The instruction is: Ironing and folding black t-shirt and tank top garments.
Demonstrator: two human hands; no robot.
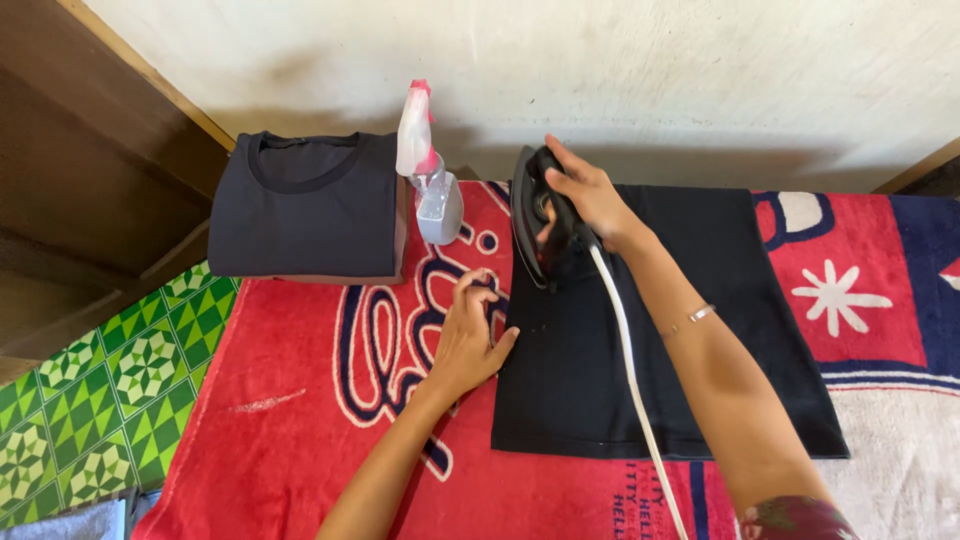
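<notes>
Right fingers around black iron, left fingers curled on red blanket beside pale wall.

The iron's soleplate is hidden against the black cloth, and the right hand covers most of its handle. The white cord runs off the bottom edge. Both forearms are cut off there too. The spray bottle's nozzle is too small to make out
</notes>
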